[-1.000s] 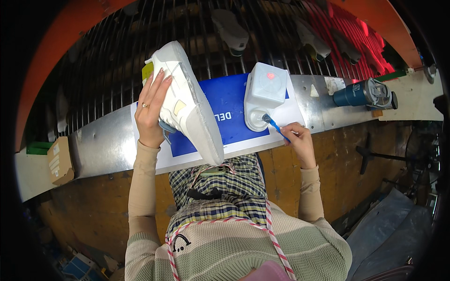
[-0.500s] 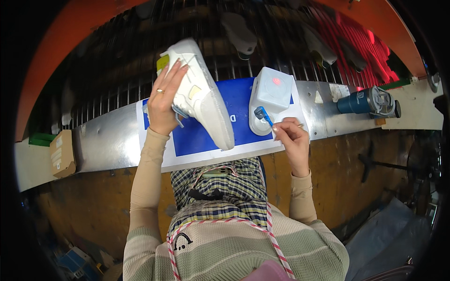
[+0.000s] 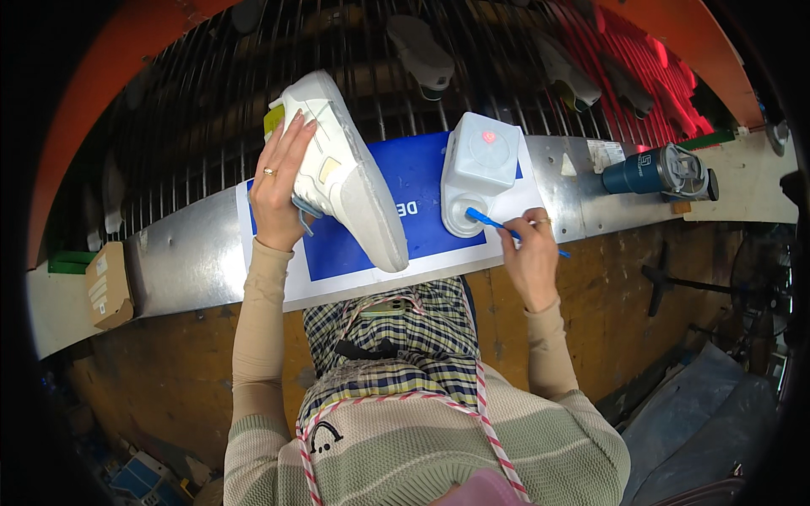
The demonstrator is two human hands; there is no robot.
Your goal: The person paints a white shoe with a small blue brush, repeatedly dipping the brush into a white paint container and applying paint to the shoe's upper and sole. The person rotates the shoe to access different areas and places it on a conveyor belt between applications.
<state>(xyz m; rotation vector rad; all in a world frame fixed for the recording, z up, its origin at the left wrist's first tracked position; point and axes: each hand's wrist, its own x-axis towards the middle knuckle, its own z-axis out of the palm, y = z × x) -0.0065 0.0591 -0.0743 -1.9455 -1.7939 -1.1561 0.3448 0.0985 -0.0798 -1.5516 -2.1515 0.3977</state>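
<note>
A white sneaker (image 3: 350,181) is gripped at its upper by my left hand (image 3: 278,190), tilted with its pale sole side turned to the right. Blue laces and a yellow-green patch show beside my fingers. My right hand (image 3: 531,261) pinches the handle of a small blue brush (image 3: 484,218). The brush head dips into the round cup at the near end of a white plastic dispenser (image 3: 483,156), and its bristles are hidden there. Under both lies a blue and white printed sheet (image 3: 337,268).
Beyond the metal ledge (image 3: 181,253) runs a rack of rollers (image 3: 337,42) carrying several grey shoes (image 3: 420,52), lit red at the far right. A blue tumbler (image 3: 637,173) lies to the right. At the left end stands a cardboard box (image 3: 110,287).
My right hand has brought the brush down so its head now meets the dispenser's cup; before, the head was raised above it. The sneaker stays in my left hand, shifted slightly left in view.
</note>
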